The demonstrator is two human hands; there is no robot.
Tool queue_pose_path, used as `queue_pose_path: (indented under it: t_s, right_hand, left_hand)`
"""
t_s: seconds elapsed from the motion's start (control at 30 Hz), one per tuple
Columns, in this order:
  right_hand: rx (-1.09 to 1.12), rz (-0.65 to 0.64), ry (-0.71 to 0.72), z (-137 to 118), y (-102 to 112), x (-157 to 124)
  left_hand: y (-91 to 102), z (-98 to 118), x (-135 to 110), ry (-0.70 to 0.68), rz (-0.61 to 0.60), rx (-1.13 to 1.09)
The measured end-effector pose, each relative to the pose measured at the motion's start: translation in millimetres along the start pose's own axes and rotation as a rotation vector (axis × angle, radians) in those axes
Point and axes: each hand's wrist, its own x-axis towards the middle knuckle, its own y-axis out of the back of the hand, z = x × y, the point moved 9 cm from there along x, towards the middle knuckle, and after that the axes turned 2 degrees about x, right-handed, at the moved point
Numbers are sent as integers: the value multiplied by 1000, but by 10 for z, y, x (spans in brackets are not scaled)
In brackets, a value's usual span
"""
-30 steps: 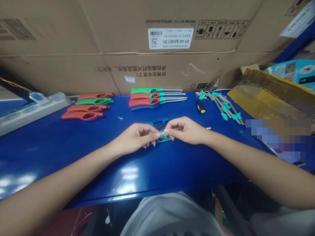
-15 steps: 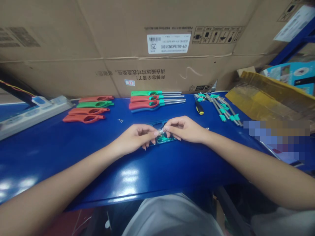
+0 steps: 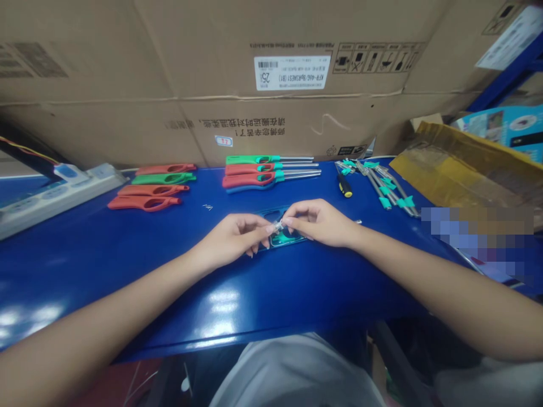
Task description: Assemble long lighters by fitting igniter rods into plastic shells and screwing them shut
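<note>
Between my two hands is a small clear and whitish part (image 3: 278, 225), too small to name. My left hand (image 3: 238, 237) pinches its left end between thumb and fingers. From the other side, the thumb and fingertips of my right hand (image 3: 320, 223) close on its right end. Just beneath my fingers lies a blue lighter handle shell (image 3: 271, 215) with a green piece (image 3: 285, 236) in its opening. My hands cover much of this shell. A metal tip sticks out past my right wrist.
Red and green handle shells (image 3: 148, 202) lie at the left beside a white power strip (image 3: 63, 195). Assembled long-nosed lighters (image 3: 250, 180) are lined up at the back. Tiny metal pins (image 3: 207, 207), a screwdriver (image 3: 344, 185), several metal tubes (image 3: 375, 183) with green ends and a yellow-taped carton (image 3: 449, 169) surround the work spot.
Almost nothing differs. Both hands keep their pinch on the small part over the blue shell, and the camera view has shifted very slightly.
</note>
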Motion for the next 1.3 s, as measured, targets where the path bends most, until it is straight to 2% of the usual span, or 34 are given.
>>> queue_pose_path:
  t_s: [0.17, 0.67, 1.3]
  right_hand:
    - [-21, 7, -46, 62, -6, -17]
    - [-40, -21, -31, 54, -29, -18]
    - [-8, -31, -80, 14, -3, -9]
  left_hand:
    - [-18, 4, -10, -16, 9, -7]
    - [-44, 10, -16, -23, 11, 48]
    - [-19, 35, -15, 0, 30, 1]
